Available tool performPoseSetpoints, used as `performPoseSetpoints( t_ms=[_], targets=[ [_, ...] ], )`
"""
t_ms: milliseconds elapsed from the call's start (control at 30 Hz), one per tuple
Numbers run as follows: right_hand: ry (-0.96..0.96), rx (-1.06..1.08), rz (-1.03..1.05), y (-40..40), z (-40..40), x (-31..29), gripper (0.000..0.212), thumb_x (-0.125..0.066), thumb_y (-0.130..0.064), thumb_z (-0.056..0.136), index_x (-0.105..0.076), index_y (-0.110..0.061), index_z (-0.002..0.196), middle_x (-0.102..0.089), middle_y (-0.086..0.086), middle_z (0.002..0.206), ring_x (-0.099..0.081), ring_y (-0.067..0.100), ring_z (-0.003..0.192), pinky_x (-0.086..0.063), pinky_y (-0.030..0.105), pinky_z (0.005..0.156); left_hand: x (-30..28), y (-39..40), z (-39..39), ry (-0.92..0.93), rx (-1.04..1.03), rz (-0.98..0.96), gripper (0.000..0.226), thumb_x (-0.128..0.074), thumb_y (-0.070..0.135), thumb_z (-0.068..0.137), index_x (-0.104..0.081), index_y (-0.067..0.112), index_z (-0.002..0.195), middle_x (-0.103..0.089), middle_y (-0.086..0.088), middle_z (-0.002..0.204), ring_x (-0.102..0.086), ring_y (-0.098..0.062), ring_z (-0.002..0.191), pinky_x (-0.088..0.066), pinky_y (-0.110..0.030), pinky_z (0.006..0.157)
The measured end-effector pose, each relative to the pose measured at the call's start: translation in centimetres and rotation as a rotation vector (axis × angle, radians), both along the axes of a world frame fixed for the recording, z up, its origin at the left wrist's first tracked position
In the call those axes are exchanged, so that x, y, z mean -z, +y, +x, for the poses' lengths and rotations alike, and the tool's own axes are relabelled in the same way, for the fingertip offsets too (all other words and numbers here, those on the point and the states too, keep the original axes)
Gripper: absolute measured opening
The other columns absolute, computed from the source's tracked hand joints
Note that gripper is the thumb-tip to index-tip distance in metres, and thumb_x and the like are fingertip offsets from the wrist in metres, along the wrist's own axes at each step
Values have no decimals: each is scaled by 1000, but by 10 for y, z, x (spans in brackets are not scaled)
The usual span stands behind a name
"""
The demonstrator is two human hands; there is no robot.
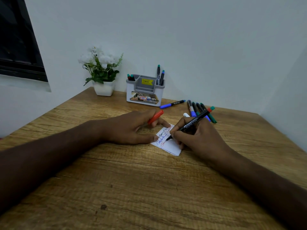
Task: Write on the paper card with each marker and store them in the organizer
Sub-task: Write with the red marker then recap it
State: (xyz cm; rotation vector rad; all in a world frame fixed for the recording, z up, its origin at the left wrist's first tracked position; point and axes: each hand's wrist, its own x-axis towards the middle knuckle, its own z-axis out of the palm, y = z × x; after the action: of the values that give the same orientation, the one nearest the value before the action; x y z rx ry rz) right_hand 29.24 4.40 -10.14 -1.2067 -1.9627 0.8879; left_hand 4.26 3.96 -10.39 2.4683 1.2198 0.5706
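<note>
Right hand (197,138) fingers clamped on the black marker (191,124), tip on the paper card (172,146); left hand (131,128) fingers grip a red cap (155,117).

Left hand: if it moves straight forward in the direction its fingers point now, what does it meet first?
The left hand, holding a red cap, points right along the table. It would probably meet the right hand with its marker first; the depth is unclear.

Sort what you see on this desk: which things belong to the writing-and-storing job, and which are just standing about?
Part of the job:
- paper card
- marker held in the right hand
- red cap held in the left hand
- loose markers
- organizer

Just standing about:
- flower pot
- window
</note>
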Motion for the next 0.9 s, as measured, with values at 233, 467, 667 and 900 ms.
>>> performPoseSetpoints(
  t_ms=[233,467,667,900],
  targets=[
    [16,3,-2,-1,0,-1,8,-75,-16,92,-79,-18,85,-79,0,72,-72,5,63,-59,28,68,2,2,-2,-9,2,12,27,-69,34,102,-52,19,117,-56,36,136,-56,11,121,-41,-6,89],
    [21,17,-6,1,0,0,7,-75,-16,93,-79,-17,87,-79,4,73,-72,9,64,-63,35,73,1,-1,0,2,-8,15,33,-68,36,102,-53,19,126,-52,51,123,-55,12,119,-40,-4,87],
    [10,9,-22,1,2,0,5,-75,-17,93,-79,-17,92,-81,3,75,-74,9,64,-61,28,71,-2,-3,1,7,-6,11,23,-69,35,102,-49,28,113,-53,47,126,-56,11,118,-41,-6,87],
    [19,4,-28,2,2,0,3,-76,-17,94,-78,-17,93,-80,4,73,-75,13,64,-61,28,70,1,0,0,-13,-2,-3,27,-69,36,102,-50,30,120,-56,34,137,-56,5,124,-44,-11,92]
  ],
)
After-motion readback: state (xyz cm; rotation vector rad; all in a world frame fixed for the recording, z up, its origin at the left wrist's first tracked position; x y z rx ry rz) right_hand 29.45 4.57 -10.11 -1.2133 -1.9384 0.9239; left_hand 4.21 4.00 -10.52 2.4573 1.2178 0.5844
